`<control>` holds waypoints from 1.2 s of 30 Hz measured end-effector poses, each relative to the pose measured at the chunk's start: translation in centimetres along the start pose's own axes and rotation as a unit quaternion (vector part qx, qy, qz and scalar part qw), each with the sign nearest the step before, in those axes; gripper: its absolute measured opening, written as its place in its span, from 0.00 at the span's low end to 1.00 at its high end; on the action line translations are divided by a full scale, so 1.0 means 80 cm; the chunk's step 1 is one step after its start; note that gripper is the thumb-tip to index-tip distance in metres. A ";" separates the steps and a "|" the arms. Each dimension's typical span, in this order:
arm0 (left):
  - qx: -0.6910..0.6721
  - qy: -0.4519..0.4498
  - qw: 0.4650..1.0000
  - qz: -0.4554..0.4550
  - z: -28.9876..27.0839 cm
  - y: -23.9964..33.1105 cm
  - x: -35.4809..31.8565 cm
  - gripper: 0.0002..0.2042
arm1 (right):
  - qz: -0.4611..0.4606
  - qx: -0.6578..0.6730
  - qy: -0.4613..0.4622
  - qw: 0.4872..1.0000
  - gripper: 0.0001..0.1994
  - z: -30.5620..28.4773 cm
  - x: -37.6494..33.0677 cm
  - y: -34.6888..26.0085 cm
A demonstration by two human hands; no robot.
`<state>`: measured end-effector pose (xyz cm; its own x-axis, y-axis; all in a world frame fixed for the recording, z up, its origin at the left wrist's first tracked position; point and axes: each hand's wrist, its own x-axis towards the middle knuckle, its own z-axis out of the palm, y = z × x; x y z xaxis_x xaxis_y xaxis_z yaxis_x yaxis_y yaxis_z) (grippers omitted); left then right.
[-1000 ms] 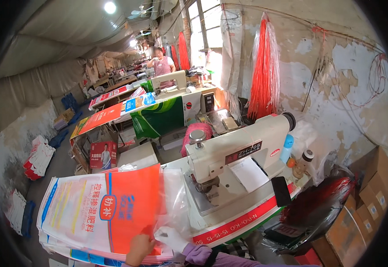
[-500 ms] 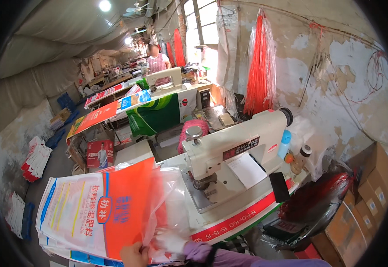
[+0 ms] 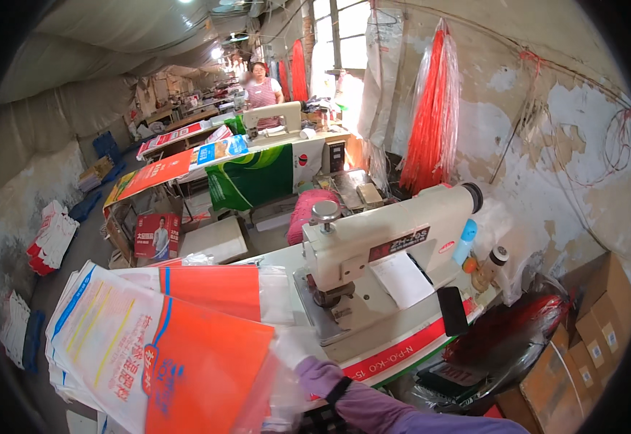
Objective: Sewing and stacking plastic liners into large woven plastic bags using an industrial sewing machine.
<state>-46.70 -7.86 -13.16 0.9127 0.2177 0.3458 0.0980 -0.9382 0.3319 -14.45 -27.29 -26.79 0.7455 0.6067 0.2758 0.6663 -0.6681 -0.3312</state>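
Observation:
My right hand [image 3: 292, 349], in a white glove under a purple sleeve, is at the right edge of an orange and white printed bag [image 3: 211, 354]. Blur and clear film hide its fingers, so I cannot tell whether it grips. The bag is turned askew, its clear plastic liner [image 3: 258, 394] showing along the right edge. Beneath it lies a stack of like bags, one orange panel [image 3: 218, 283] showing behind. My left hand is out of view. Just right of the stack stands a cream sewing machine [image 3: 388, 228], with a white notepad [image 3: 402, 281] on its bed.
A black phone [image 3: 452, 311] lies at the table's front edge. Behind the machine are a blue bottle [image 3: 465, 242] and a pink thread cone [image 3: 311, 214]. Cardboard boxes [image 3: 568, 369] stand at right. A person [image 3: 262, 90] stands by a farther sewing table.
The top bag has swung and slid toward me, uncovering the orange panel behind it. My right hand has moved slightly up and right; my left hand has gone out of view.

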 end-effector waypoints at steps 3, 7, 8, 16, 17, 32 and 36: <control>0.003 -0.002 0.999 -0.038 0.003 0.025 0.032 0.10 | 0.271 0.433 0.231 0.828 0.22 0.018 -0.008 0.068; 0.005 0.074 0.997 -0.031 0.014 0.015 0.037 0.07 | 0.292 0.193 0.389 0.852 0.28 -0.062 -0.022 0.032; 0.002 0.067 0.997 -0.031 0.015 0.016 0.040 0.06 | 0.278 0.159 0.446 0.836 0.29 -0.084 -0.022 0.025; 0.048 0.009 0.999 0.008 0.011 -0.002 0.037 0.05 | -0.170 0.042 0.142 0.974 0.21 -0.046 -0.039 0.090; 0.068 -0.025 0.997 0.020 0.010 -0.009 0.035 0.05 | -0.100 0.108 0.165 0.975 0.19 -0.044 -0.033 0.094; 0.102 0.019 0.988 -0.111 -0.023 -0.102 0.004 0.03 | -0.388 -0.018 0.202 0.899 0.14 -0.117 0.025 0.011; 0.095 0.197 0.966 -0.139 -0.108 -0.232 0.175 0.06 | -0.400 0.110 0.047 0.909 0.05 -0.070 -0.014 -0.138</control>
<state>-39.18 14.89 -6.89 0.6229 0.5191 0.5853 0.4231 -0.8528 0.3062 -22.55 -22.97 -18.35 0.0297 0.8142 0.5798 0.9837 0.0791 -0.1614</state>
